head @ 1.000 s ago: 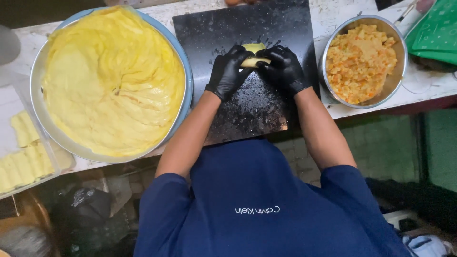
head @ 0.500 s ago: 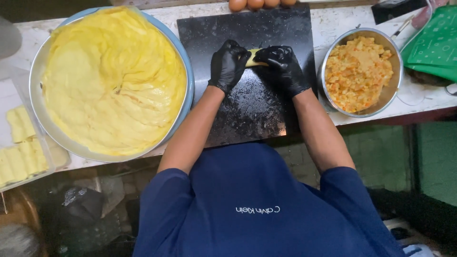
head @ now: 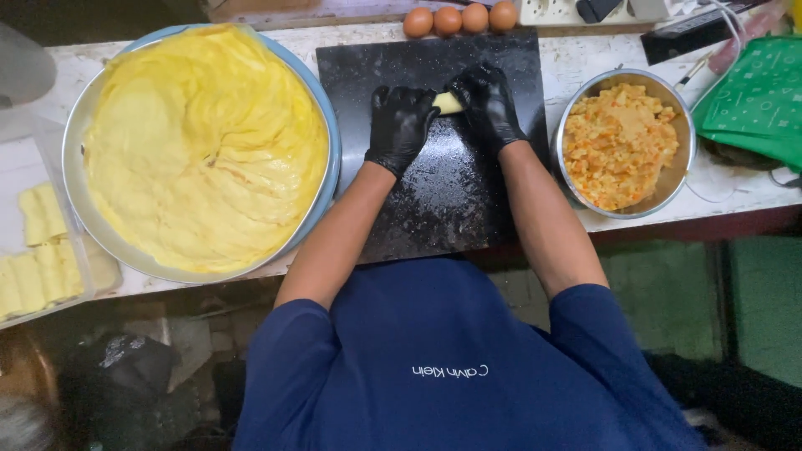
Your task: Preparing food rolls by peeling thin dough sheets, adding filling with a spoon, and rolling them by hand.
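Both my hands wear black gloves and meet over a black stone board (head: 451,200). Between them lies a small pale yellow roll (head: 447,103), mostly covered by my fingers. My left hand (head: 398,125) grips its left end and my right hand (head: 487,104) grips its right end. A wide blue-rimmed metal tray (head: 330,125) stacked with thin yellow wrappers (head: 200,150) sits to the left of the board. To the right stands a metal bowl (head: 678,104) full of orange-yellow diced filling (head: 618,146).
Several brown eggs (head: 459,18) line the far edge behind the board. A clear tray of finished yellow rolls (head: 33,250) sits at the far left. A green bag (head: 756,100) and a dark power strip (head: 681,33) lie at the right. The counter edge runs below the board.
My hands and the roll have shifted a little farther up the board, and my fingers have closed tighter around the roll, so less of it shows.
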